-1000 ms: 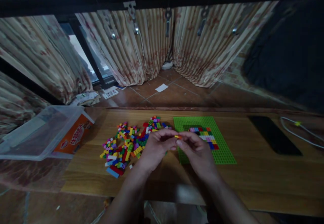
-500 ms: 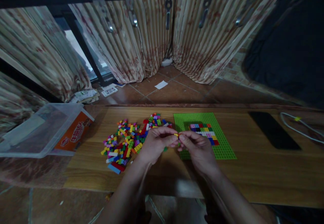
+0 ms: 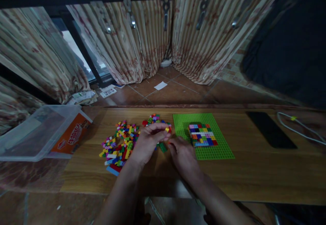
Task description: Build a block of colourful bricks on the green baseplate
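My left hand point(image 3: 147, 143) pinches a small yellow toy brick point(image 3: 167, 129) between thumb and fingertips, above the near edge of the loose brick pile point(image 3: 124, 140). Just below and to the right, my right hand point(image 3: 183, 155) has its fingers drawn together, pointing down and left. A speck of orange shows at those fingertips, too small to name. A dark green brick point(image 3: 162, 147) lies on the table between the hands. To the right, a multicoloured block of bricks point(image 3: 203, 135) sits on the green baseplate point(image 3: 221, 150).
On the left stands a clear plastic bin point(image 3: 28, 150) with an orange label. A black flat panel point(image 3: 271, 130) and a white cable point(image 3: 303, 131) lie on the right part of the wooden table point(image 3: 244, 177). Striped curtains point(image 3: 142, 45) hang beyond.
My hands have come apart. The right one has moved left and lower, uncovering the block on the baseplate. My left hand has shifted slightly left, keeping the yellow brick.
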A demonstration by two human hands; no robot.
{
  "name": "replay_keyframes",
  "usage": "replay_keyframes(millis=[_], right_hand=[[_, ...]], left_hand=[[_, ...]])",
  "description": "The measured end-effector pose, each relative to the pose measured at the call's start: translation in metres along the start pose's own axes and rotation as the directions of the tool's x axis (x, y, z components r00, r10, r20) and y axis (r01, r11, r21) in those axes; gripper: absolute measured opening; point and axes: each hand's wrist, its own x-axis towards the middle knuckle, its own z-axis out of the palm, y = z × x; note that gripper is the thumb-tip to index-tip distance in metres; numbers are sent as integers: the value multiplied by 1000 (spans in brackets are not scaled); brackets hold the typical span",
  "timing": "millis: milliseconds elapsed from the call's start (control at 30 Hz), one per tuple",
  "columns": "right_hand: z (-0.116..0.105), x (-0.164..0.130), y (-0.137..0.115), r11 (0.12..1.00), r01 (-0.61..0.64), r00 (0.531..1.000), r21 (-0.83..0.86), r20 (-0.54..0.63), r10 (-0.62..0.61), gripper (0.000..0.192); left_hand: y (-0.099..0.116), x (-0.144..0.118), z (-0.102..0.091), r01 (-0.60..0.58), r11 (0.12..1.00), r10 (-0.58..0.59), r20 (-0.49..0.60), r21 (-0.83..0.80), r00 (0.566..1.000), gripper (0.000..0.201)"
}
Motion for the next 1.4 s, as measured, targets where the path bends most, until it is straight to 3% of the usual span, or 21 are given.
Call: replay_keyframes(millis=[67, 200, 533, 700, 967, 1067, 1167, 1400], right_hand=[[1, 0, -3, 1000, 25, 999, 1, 35, -25, 27], [-8, 0, -8, 976, 79, 995, 202, 37, -88, 34], [-47, -3, 15, 960, -56, 971, 273, -208, 116, 13], [-59, -2, 26, 966, -1, 989, 257, -141, 38, 22], [-77, -3, 42, 968, 84, 995, 237, -75, -68, 15], [-89, -1, 66, 964, 0, 990, 264, -133, 37, 17], [-97, 2, 88, 955, -92, 981, 284, -137, 135, 20], [-91, 1, 94, 960, -103, 994, 259, -19, 112, 20]], left_hand=[[-2, 1, 5, -22, 999, 22, 7, 43, 1000, 24], [-2, 1, 12, -35, 995, 36, -5, 95, 999, 26], [-14, -1, 33, 123, 991, -124, 19, 46, 992, 32], [-21, -1, 42, 157, 986, -161, 55, 61, 985, 35], [-24, 1, 50, 197, 967, -215, 103, 161, 971, 30], [-30, 4, 50, 149, 952, -178, 88, 267, 980, 23], [-37, 6, 48, 72, 923, -134, 141, 379, 981, 25], [-44, 2, 51, -91, 839, -102, 319, 537, 942, 39]])
